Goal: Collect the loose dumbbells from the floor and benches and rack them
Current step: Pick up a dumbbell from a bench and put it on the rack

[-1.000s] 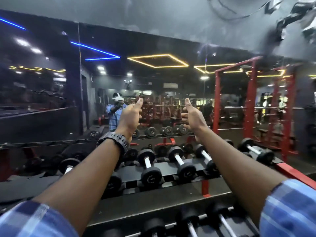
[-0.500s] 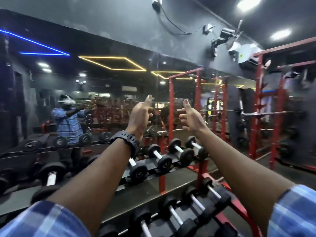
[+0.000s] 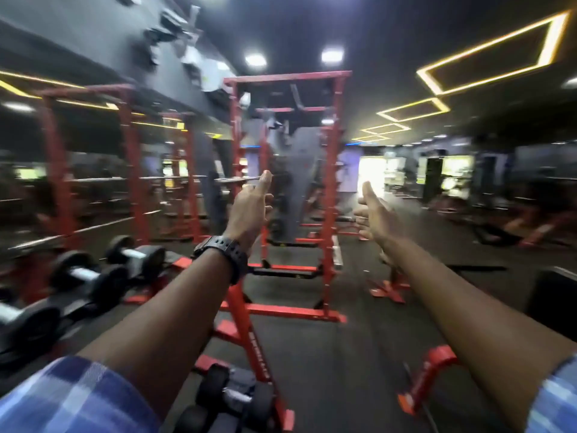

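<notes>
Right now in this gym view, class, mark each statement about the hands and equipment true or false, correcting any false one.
1. Both hands, left hand and right hand, hold nothing. True.
2. The wristwatch is on the right wrist. False: it is on the left.
3. Dumbbells lie on the rack at the left. True.
4. The squat rack ahead is blue. False: it is red.

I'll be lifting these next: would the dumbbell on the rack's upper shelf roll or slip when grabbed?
The dumbbell probably feels heavy for its size, given its thick dark heads. Those heads look round, so it may roll once off the dumbbell rack. Its bare metal handle could be slippery; blur hides any knurling.
</notes>
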Demonstrator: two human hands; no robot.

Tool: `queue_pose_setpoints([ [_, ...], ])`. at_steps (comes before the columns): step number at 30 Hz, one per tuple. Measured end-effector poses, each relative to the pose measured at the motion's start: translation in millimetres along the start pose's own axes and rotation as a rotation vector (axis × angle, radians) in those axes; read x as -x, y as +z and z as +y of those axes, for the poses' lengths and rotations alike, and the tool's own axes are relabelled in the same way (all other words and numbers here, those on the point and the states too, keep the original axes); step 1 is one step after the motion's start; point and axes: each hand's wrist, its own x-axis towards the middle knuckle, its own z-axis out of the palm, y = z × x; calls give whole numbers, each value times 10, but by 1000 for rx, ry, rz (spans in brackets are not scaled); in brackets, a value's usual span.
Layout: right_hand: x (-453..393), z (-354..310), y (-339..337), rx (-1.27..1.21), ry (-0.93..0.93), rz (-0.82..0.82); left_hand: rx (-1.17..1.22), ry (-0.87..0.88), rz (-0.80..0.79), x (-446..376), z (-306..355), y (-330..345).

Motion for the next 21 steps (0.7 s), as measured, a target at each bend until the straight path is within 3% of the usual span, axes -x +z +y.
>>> queue_pose_setpoints([
  [9, 1427, 184, -1898, 169, 123, 573, 279, -74, -520, 620, 21, 1630],
  [21, 2880, 321, -3048, 215, 239, 823, 350, -138, -809, 1948, 254, 2801],
])
